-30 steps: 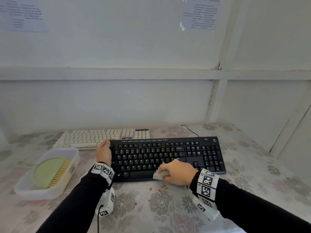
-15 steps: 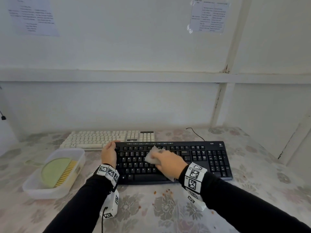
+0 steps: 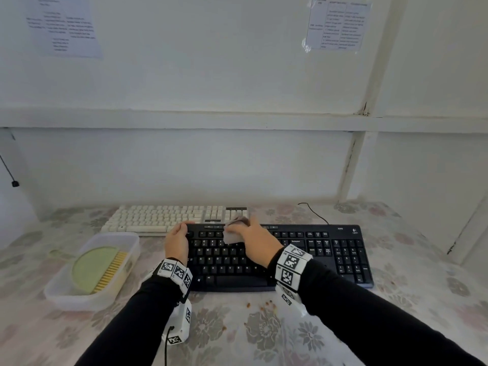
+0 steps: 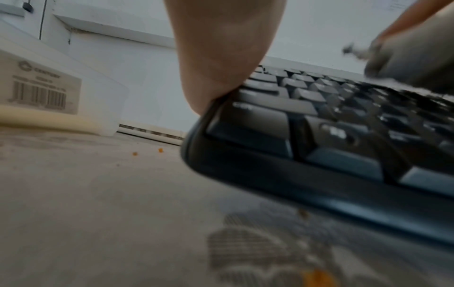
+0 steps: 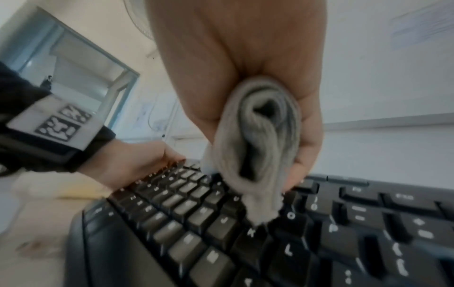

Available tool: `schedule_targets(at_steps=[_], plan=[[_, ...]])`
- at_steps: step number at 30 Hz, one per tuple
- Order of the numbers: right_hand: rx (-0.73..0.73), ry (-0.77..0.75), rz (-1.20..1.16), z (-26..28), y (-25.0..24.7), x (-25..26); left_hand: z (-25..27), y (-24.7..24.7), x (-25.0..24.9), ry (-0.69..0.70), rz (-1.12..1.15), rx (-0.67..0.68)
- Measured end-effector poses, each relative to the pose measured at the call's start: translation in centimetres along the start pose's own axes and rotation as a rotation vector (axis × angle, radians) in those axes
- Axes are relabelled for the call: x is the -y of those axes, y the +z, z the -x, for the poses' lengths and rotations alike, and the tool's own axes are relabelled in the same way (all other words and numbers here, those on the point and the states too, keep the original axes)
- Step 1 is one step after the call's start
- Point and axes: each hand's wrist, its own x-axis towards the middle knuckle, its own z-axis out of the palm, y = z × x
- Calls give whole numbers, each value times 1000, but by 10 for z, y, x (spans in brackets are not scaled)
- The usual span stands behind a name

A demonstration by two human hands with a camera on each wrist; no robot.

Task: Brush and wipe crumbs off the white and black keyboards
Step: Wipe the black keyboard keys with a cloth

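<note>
The grey cloth [image 3: 232,231], bunched in the right hand [image 3: 257,245], has been carried from the near edge to the top rows of the black keyboard [image 3: 340,256] (gripped at its corner by the left hand [image 3: 176,241]), so wiping appears nearly complete.

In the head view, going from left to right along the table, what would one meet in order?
Plastic tub holding the brush → left hand → grey cloth → right hand → number pad of the black keyboard.

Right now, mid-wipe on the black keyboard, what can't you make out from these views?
- Keys under the right hand and cloth: covered in the head view.
- Left hand fingers: hidden behind the black keyboard edge; left wrist view blurred.
- Crumbs between keys: too small, blurred.
- White keyboard near edge: partly hidden.
</note>
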Motion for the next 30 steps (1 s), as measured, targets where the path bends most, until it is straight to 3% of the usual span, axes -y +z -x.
schedule_targets(at_steps=[3,9,11,13,17,19,21,27,30], plan=[[26,-37,35,5,8,10,-1,-1,1,-3,-18,-2],[343,-225,277,35,28,27,-2,-1,2,-10,-22,-7],[378,-289,301,36,28,27,0,-1,0,-13,-1,-4],[296,-298,207,29,21,27,1,-1,-2,-5,13,-4],[-83,-126,46,0,7,27,1,0,-1,8,18,-4],[-131,-52,59,-10,7,29,2,-1,-2,-3,28,-2],[-76,-35,116,-12,10,33,3,-1,-3,2,28,-1],[209,-248,303,20,37,42,2,-1,-3,-28,55,-1],[312,-266,316,22,33,43,2,-2,-4,-42,51,5]])
